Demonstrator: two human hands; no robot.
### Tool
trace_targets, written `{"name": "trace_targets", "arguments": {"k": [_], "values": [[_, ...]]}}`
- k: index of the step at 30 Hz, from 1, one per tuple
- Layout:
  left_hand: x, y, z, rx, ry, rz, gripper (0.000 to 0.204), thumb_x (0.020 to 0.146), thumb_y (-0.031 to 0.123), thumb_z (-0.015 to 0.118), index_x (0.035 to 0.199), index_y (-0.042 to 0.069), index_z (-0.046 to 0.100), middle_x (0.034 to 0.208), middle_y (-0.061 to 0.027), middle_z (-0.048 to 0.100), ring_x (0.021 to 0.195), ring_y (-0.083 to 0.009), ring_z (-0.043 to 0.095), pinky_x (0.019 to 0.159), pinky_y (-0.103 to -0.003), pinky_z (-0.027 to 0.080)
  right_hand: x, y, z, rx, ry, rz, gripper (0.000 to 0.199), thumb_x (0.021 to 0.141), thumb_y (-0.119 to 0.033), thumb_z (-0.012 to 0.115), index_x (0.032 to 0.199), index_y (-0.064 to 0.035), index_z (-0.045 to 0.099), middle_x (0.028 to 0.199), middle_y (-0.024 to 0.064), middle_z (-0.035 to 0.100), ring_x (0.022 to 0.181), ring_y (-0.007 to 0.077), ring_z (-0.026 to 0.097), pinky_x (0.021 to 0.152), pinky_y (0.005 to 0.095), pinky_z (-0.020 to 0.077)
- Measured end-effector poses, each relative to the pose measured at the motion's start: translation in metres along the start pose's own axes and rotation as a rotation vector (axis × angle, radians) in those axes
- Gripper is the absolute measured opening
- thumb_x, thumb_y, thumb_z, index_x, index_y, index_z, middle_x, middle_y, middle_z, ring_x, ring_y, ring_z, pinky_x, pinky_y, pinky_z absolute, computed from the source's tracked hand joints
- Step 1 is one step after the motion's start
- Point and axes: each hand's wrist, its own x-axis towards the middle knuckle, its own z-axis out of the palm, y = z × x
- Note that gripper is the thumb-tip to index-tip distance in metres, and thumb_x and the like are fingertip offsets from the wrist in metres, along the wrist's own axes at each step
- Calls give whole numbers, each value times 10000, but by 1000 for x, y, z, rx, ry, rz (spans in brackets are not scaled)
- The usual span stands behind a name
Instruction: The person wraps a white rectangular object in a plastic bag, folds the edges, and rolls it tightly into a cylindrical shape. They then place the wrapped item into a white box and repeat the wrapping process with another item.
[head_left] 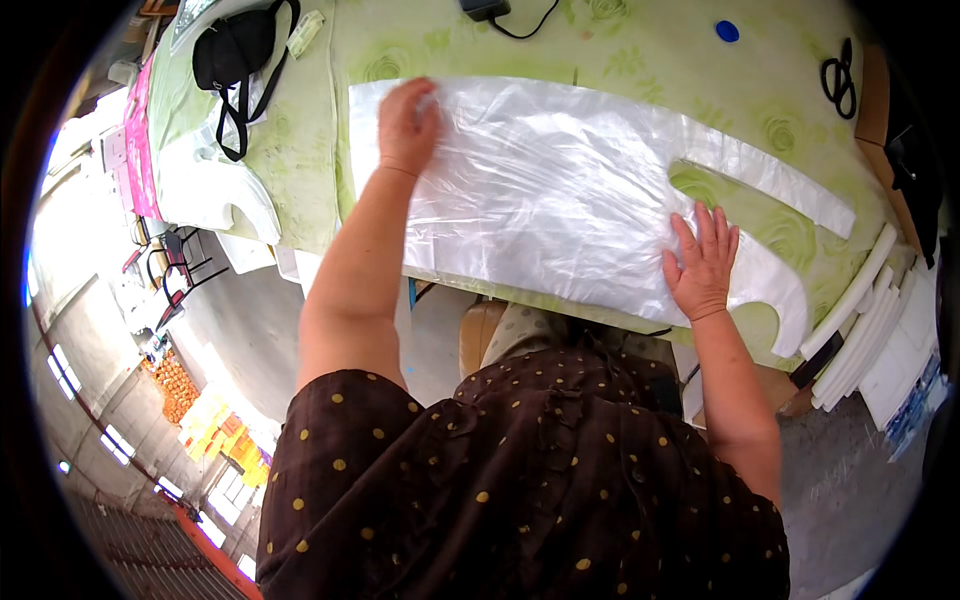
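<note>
A stack or sheet of thin white plastic vest bags (540,175) lies flat across the table, with its two handle strips toward the right and a cut-out between them. My right hand (705,262) rests on the bags beside that cut-out, palm down with fingers spread. Over the left end of the bags is my left hand (408,130), its fingers partly curled and smeared by motion. Whether those fingers pinch the plastic is unclear.
A green flowered cloth (640,60) covers the table. Around it are a black bag (235,50), a black adapter (485,9), a blue cap (727,32), black scissors (840,80) and a cardboard box (874,100). More white bags (220,195) lie at left.
</note>
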Motion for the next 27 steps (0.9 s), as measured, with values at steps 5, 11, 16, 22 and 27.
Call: {"name": "trace_targets", "arguments": {"k": [5, 11, 16, 22, 27], "values": [[-38, 13, -59, 205, -32, 65, 360, 865, 147, 678, 1222, 128, 635, 1373, -108, 559, 1332, -347, 448, 1113, -460, 343, -2, -4, 2, -13, 10, 10, 594, 825, -271, 696, 1398, -269, 539, 1536, 79, 406, 1412, 368, 354, 1152, 613, 223], [-94, -2, -69, 351, -325, 100, 483, 884, 304, 647, 1343, 168, 585, 1504, -98, 459, 1425, -359, 359, 1175, -528, 231, -2, -2, 3, -13, 24, -10, 583, 832, -276, 683, 1397, -254, 541, 1539, 89, 405, 1406, 376, 363, 1141, 607, 235], [-85, -13, -62, 367, -300, 185, 485, 914, 381, 593, 1347, 165, 582, 1498, -107, 463, 1409, -375, 374, 1167, -529, 240, 0, -2, 3, -15, 24, -13, 576, 835, -278, 681, 1395, -249, 549, 1533, 102, 416, 1400, 384, 372, 1137, 600, 235], [-85, -21, -57, 389, -287, 225, 500, 957, 425, 534, 1348, 116, 573, 1482, -161, 471, 1394, -396, 388, 1163, -530, 247, 3, 1, 4, -17, 34, -7, 523, 844, -271, 672, 1359, -230, 591, 1509, 116, 450, 1386, 398, 392, 1145, 585, 229], [-85, -21, -56, 399, -295, 249, 504, 964, 398, 525, 1342, 68, 569, 1470, -186, 481, 1387, -405, 398, 1167, -519, 251, 3, 3, 1, -18, -10, -10, 501, 866, -272, 639, 1354, -173, 586, 1513, 156, 436, 1391, 417, 383, 1157, 583, 207]]}}
